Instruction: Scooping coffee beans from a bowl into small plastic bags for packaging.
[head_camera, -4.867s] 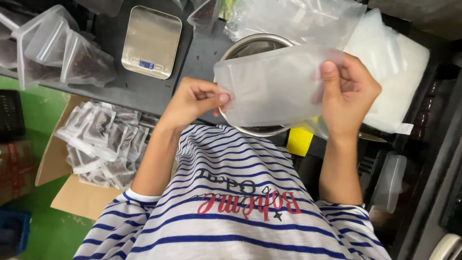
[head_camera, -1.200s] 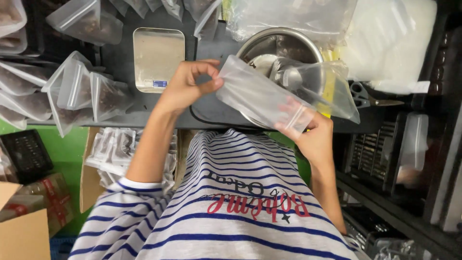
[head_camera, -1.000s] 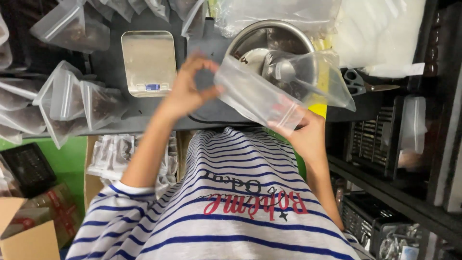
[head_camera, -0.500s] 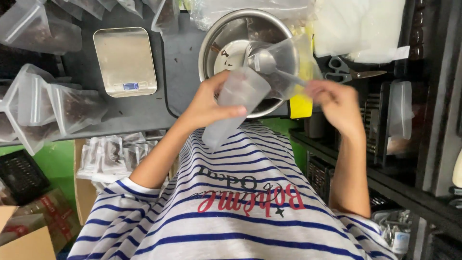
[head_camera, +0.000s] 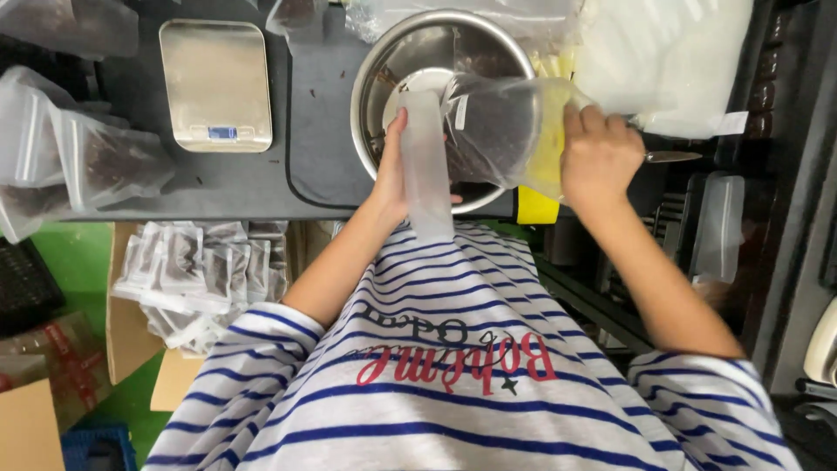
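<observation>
Left hand: my left hand grasps a narrow clear pouch and keeps it upright, its mouth near the cup, so grains can drop inside.
Right hand: my right hand is closed around a clear measuring cup with dark grains, tipped on its side toward the pouch.
Bowl: the steel bowl sits directly under both, I think to catch what spills.
Scale: the small scale lies to the left on the dark table, near for weighing.
Filled bags: sealed bags rest at the left edge, apart from the work.
Box: the cardboard box below the table holds more packets.
</observation>
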